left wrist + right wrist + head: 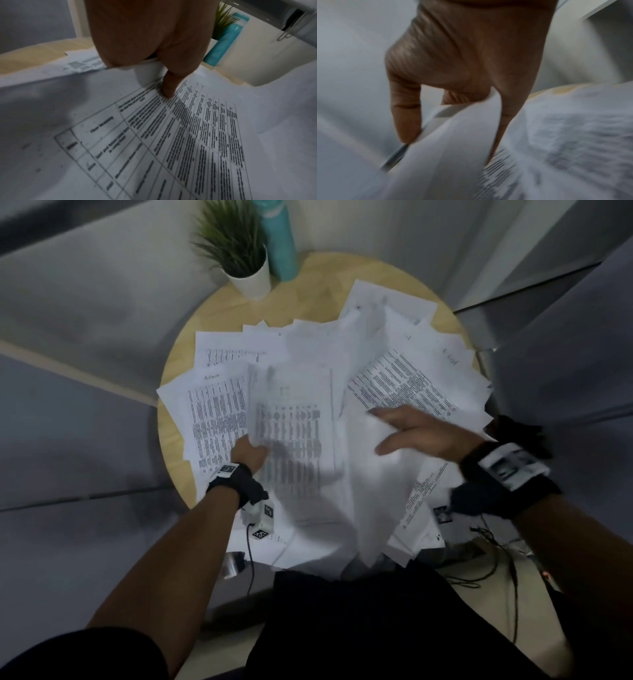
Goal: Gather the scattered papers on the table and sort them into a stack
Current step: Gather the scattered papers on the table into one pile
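- L hand (248,453): forearm runs in from the near-left, wrist low over the pile. It pinches the left edge of a printed sheet (294,446).
- R hand (424,433): comes in from the right and sits higher than the L, fingers fairly straight and pointing left. A blank sheet (370,491) is nipped between thumb and fingers and hangs down toward my body.
- L wrist cam: L hand (150,33) close up, thumb (169,88) pressed on top of the printed sheet (171,135). The other fingers are hidden under the paper. The table grid is clear here, but it's a smear in the head view.
- R wrist cam: very blurred. The blank sheet (453,135) runs up into the web of the R hand (467,54). The head view doesn't show that.
- Papers (404,378): loose, overlapping and fanned over most of the round table (308,292), not squared up.
- Edges: sheets hang over the near and right rims. Bare wood shows at the far side and in a thin strip on the left.
- Far rim: plant (236,244) and bottle (279,244) stand side by side, apart from the papers. Both also show in the L wrist cam (plant (223,17), bottle (221,44)).
- Floor, near-right: cables (507,559).
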Available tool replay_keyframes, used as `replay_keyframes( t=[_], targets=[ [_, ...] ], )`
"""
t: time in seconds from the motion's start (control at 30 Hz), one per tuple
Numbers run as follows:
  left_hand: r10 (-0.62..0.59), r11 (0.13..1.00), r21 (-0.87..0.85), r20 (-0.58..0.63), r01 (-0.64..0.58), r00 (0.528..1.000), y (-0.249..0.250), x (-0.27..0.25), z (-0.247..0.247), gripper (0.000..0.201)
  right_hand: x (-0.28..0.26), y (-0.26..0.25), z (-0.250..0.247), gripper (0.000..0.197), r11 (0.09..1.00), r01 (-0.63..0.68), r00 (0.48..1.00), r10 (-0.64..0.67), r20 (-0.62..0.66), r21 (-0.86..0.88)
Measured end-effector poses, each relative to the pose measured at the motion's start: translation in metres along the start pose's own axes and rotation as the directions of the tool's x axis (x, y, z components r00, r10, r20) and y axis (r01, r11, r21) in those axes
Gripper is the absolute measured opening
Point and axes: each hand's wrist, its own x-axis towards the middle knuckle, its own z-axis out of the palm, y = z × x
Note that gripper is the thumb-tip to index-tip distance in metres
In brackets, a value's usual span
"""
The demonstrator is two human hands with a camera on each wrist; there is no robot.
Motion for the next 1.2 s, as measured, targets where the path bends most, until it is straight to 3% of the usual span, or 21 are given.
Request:
replay_keyframes(
  t=[0.13, 0.2, 0.27, 0.3, 0.37, 0.43, 0.5, 0.53, 0.57, 0.6, 0.67, 0.73, 0.77, 0.8, 0.87, 0.93, 1.0, 1.1, 1.13, 1.2],
  targets=[
    [0.063, 0.993, -0.106, 0.148, -0.047, 0.987, 0.004, -0.011, 0.021, 0.031, 0.045, 0.014, 0.09, 0.055, 0.908, 0.073, 0.988, -0.009, 0.155, -0.413],
    [0.046, 0.981, -0.195, 0.215, -0.003, 0.976, 0.001, -0.017, 0.026, 0.043, 0.066, 0.036, 0.128, 0.065, 0.77, 0.032, 0.978, 0.107, 0.177, -0.638],
    [-0.022, 0.93, -0.347, 0.267, 0.117, 0.963, -0.01, -0.016, 0.032, 0.066, 0.076, 0.061, 0.149, 0.055, 0.588, 0.029, 0.974, 0.166, 0.155, -0.808],
    [-0.062, 0.891, -0.414, 0.298, 0.187, 0.953, -0.018, -0.011, 0.035, 0.078, 0.077, 0.07, 0.156, 0.046, 0.534, 0.04, 0.97, 0.184, 0.162, -0.844],
    [-0.089, 0.819, -0.5, 0.374, 0.281, 0.923, -0.027, -0.011, 0.036, 0.093, 0.079, 0.081, 0.167, 0.026, 0.503, 0.199, 0.949, 0.117, 0.294, -0.841],
    [-0.049, 0.816, -0.515, 0.389, 0.262, 0.92, -0.024, -0.021, 0.033, 0.083, 0.085, 0.097, 0.17, 0.014, 0.473, 0.407, 0.891, -0.017, 0.453, -0.781],
    [0.001, 0.85, -0.489, 0.375, 0.197, 0.927, -0.025, -0.025, 0.034, 0.057, 0.082, 0.097, 0.165, 0.017, 0.465, 0.469, 0.854, -0.023, 0.519, -0.751],
    [0.021, 0.866, -0.473, 0.355, 0.16, 0.935, -0.027, -0.026, 0.035, 0.042, 0.08, 0.096, 0.163, 0.031, 0.481, 0.47, 0.856, -0.045, 0.515, -0.74],
    [0.027, 0.886, -0.448, 0.309, 0.12, 0.951, -0.031, -0.024, 0.037, 0.03, 0.078, 0.097, 0.157, 0.046, 0.501, 0.436, 0.88, -0.062, 0.472, -0.747],
    [0.034, 0.901, -0.425, 0.273, 0.089, 0.961, -0.032, -0.023, 0.037, 0.024, 0.074, 0.093, 0.149, 0.053, 0.588, 0.356, 0.904, -0.02, 0.427, -0.727],
    [0.016, 0.918, -0.39, 0.212, 0.069, 0.977, -0.039, -0.016, 0.032, 0.022, 0.074, 0.083, 0.125, 0.054, 0.791, 0.145, 0.965, 0.02, 0.262, -0.595],
    [-0.02, 0.926, -0.369, 0.153, 0.076, 0.988, -0.04, -0.013, 0.026, 0.038, 0.082, 0.083, 0.086, 0.043, 0.888, 0.011, 0.996, -0.053, -0.077, -0.459],
    [-0.025, 0.927, -0.368, 0.115, 0.066, 0.993, -0.043, -0.01, 0.023, 0.044, 0.086, 0.084, 0.064, 0.031, 0.91, -0.087, 0.959, -0.034, -0.282, -0.406],
    [-0.017, 0.932, -0.36, 0.062, 0.038, 0.998, -0.043, -0.008, 0.019, 0.044, 0.09, 0.087, 0.042, 0.024, 0.915, -0.201, 0.888, 0.019, -0.459, -0.35],
    [0.027, 0.951, -0.307, -0.057, -0.043, 0.998, -0.047, 0.0, 0.012, 0.044, 0.098, 0.095, 0.002, 0.026, 0.906, -0.393, 0.701, 0.185, -0.688, -0.157],
    [0.081, 0.962, -0.249, -0.136, -0.113, 0.987, -0.054, 0.01, 0.005, 0.041, 0.109, 0.107, -0.027, 0.041, 0.853, -0.511, 0.519, 0.408, -0.751, 0.11],
    [0.107, 0.965, -0.217, -0.172, -0.144, 0.979, -0.057, 0.019, 0.0, 0.042, 0.118, 0.117, -0.043, 0.064, 0.758, -0.579, 0.405, 0.586, -0.701, 0.299],
    [0.082, 0.97, -0.21, -0.178, -0.12, 0.981, -0.05, 0.029, -0.007, 0.04, 0.131, 0.12, -0.055, 0.075, 0.69, -0.684, 0.325, 0.578, -0.748, 0.236],
    [0.079, 0.971, -0.207, -0.177, -0.116, 0.981, -0.049, 0.033, -0.009, 0.038, 0.135, 0.119, -0.057, 0.075, 0.692, -0.699, 0.327, 0.534, -0.78, 0.181],
    [0.088, 0.968, -0.218, -0.166, -0.123, 0.982, -0.046, 0.04, -0.011, 0.036, 0.143, 0.115, -0.063, 0.076, 0.728, -0.682, 0.392, 0.443, -0.806, 0.069]
  ],
)
